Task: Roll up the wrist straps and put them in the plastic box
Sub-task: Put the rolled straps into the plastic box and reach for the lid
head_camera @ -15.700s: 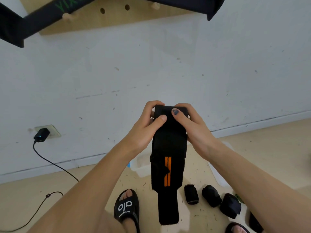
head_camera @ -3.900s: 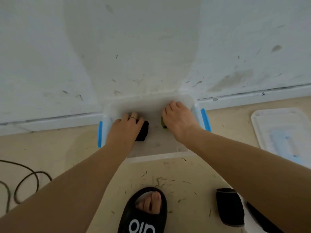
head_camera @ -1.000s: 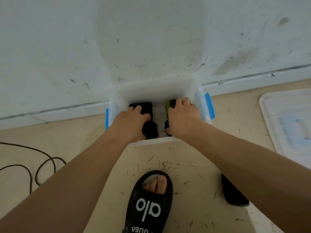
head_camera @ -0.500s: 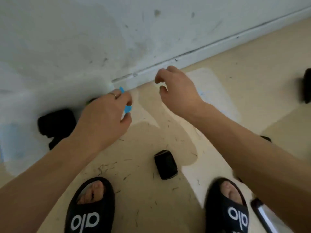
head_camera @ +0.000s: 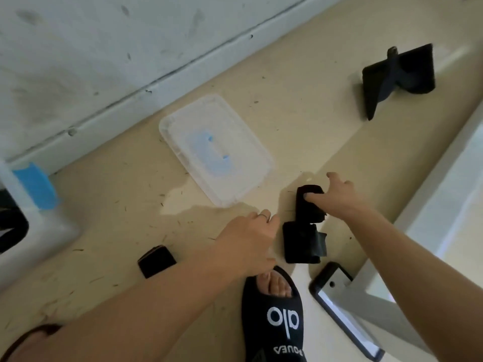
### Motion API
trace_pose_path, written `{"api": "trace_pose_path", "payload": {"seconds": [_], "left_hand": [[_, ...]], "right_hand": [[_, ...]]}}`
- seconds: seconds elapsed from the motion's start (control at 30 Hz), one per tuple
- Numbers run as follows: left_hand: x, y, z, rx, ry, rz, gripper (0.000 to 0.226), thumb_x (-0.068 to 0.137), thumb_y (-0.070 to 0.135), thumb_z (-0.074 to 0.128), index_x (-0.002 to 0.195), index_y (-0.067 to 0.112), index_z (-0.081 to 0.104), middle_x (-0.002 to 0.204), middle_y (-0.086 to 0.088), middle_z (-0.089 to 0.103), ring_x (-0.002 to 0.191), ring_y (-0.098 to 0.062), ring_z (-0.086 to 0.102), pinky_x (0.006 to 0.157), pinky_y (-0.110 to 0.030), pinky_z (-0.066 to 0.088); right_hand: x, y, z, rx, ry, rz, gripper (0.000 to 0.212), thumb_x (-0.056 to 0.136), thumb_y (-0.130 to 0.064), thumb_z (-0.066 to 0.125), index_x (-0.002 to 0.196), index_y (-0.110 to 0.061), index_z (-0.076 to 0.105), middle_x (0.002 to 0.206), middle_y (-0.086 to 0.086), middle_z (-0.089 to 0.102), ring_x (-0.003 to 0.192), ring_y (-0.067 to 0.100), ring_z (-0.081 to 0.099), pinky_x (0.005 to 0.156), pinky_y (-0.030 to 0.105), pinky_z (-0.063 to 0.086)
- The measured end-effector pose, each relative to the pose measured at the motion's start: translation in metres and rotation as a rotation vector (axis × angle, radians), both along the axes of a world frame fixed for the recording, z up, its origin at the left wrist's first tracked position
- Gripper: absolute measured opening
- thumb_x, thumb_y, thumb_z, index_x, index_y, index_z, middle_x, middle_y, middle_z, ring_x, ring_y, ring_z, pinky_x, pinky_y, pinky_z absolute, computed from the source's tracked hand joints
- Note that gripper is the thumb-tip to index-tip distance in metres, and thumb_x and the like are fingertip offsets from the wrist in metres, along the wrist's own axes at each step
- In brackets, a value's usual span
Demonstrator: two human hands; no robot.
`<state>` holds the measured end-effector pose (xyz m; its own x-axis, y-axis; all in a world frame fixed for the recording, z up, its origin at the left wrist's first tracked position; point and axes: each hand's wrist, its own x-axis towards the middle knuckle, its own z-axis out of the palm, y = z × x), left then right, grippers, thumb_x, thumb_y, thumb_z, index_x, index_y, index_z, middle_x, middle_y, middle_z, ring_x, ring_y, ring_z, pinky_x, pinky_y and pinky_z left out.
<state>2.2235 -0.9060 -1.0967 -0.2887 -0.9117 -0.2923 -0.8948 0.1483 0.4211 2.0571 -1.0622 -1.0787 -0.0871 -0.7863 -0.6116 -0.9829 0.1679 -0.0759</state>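
Three rolled black wrist straps lie on the beige floor. My right hand (head_camera: 337, 197) grips the far roll (head_camera: 309, 207), thumb on its near side and fingers over its far side. A second roll (head_camera: 303, 244) lies just below it. My left hand (head_camera: 251, 239) hovers beside that roll with relaxed fingers and holds nothing. The third roll (head_camera: 156, 261) sits further left. The clear plastic box (head_camera: 44, 226) with a blue latch stands at the left edge, dark straps showing inside it.
The box's clear lid (head_camera: 217, 150) lies flat near the skirting board. An unrolled black strap (head_camera: 397, 77) lies at the upper right. A phone (head_camera: 342, 307) rests by a white furniture leg (head_camera: 379, 296). My black sandal (head_camera: 274, 317) stands below the rolls.
Both hands left the box and swung right. The view turned with them. My right hand has come down onto a rolled strap, and my left hand has reached beside another.
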Motion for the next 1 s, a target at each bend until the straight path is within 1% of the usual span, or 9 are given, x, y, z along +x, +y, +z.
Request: {"api": "trace_pose_path", "payload": {"seconds": [0.1,0.2,0.33,0.4,0.5,0.6,0.77,0.9,1.0], "left_hand": [[-0.038,-0.007,-0.014,-0.032,0.083,0.022,0.085,0.083,0.045,0.073,0.150,0.010,0.034,0.131,-0.009,0.050,0.111,-0.028,0.054,0.087,-0.038,0.049],[-0.062,-0.012,-0.021,0.000,0.082,0.039,0.091,0.085,0.039,0.073,0.158,0.013,0.025,0.146,-0.013,0.043,0.122,-0.031,0.051,0.101,-0.041,0.048],[-0.073,-0.016,-0.028,-0.094,-0.118,-0.126,0.069,0.093,0.019,0.065,0.155,0.022,0.035,0.154,-0.018,0.039,0.141,-0.035,0.040,0.117,-0.050,0.036],[-0.073,-0.018,-0.032,-0.151,-0.165,-0.214,0.068,0.092,0.015,0.067,0.152,0.025,0.039,0.153,-0.017,0.043,0.133,-0.035,0.048,0.110,-0.049,0.044],[-0.074,-0.021,-0.039,-0.211,-0.211,-0.335,0.075,0.087,0.018,0.072,0.151,0.035,0.038,0.146,-0.015,0.049,0.106,-0.030,0.058,0.088,-0.038,0.053],[-0.075,-0.023,-0.037,-0.289,-0.326,-0.494,0.073,0.091,0.028,0.071,0.151,0.043,0.031,0.149,-0.014,0.047,0.111,-0.029,0.056,0.093,-0.037,0.048],[-0.079,-0.024,-0.043,-0.288,-0.369,-0.373,0.051,0.079,0.027,0.076,0.127,0.035,0.062,0.114,-0.006,0.068,0.092,-0.021,0.062,0.078,-0.032,0.050],[-0.082,-0.020,-0.056,-0.209,-0.349,-0.306,0.051,0.074,0.027,0.085,0.118,0.022,0.060,0.128,-0.011,0.065,0.111,-0.029,0.060,0.087,-0.041,0.054],[-0.082,-0.014,-0.039,-0.101,-0.301,-0.209,0.064,0.074,0.020,0.083,0.132,0.020,0.054,0.126,-0.008,0.065,0.102,-0.028,0.063,0.075,-0.032,0.049]], "right_hand": [[-0.009,0.001,-0.018,0.081,-0.219,-0.193,0.086,0.090,-0.041,0.075,0.158,-0.014,0.029,0.147,0.018,0.051,0.127,0.038,0.056,0.091,0.041,0.048],[-0.011,0.011,-0.038,0.133,-0.311,-0.277,0.062,0.081,-0.031,0.080,0.128,-0.015,0.042,0.117,0.012,0.062,0.099,0.030,0.062,0.073,0.037,0.052],[-0.011,0.018,-0.045,0.101,-0.391,-0.371,0.061,0.080,-0.023,0.079,0.126,-0.014,0.040,0.105,0.008,0.059,0.097,0.030,0.063,0.084,0.045,0.058],[-0.014,0.015,-0.044,0.104,-0.405,-0.396,0.062,0.080,-0.018,0.077,0.131,-0.012,0.042,0.104,0.009,0.059,0.096,0.029,0.063,0.078,0.043,0.057],[-0.018,0.013,-0.043,0.086,-0.364,-0.365,0.065,0.079,-0.014,0.072,0.135,-0.014,0.040,0.116,0.014,0.058,0.101,0.033,0.062,0.074,0.040,0.054],[-0.020,0.017,-0.042,0.078,-0.349,-0.372,0.066,0.077,-0.017,0.071,0.135,-0.015,0.039,0.119,0.015,0.056,0.103,0.035,0.061,0.086,0.048,0.059],[-0.018,0.020,-0.048,0.058,-0.390,-0.401,0.065,0.076,-0.019,0.073,0.133,-0.014,0.041,0.120,0.014,0.058,0.104,0.033,0.063,0.089,0.048,0.058],[-0.009,0.022,-0.049,0.073,-0.429,-0.407,0.062,0.079,-0.015,0.072,0.133,-0.012,0.041,0.124,0.015,0.057,0.106,0.033,0.062,0.087,0.045,0.057],[0.002,0.023,-0.048,0.084,-0.435,-0.337,0.064,0.083,-0.008,0.068,0.140,-0.011,0.039,0.127,0.013,0.054,0.106,0.030,0.057,0.078,0.038,0.051]]}}
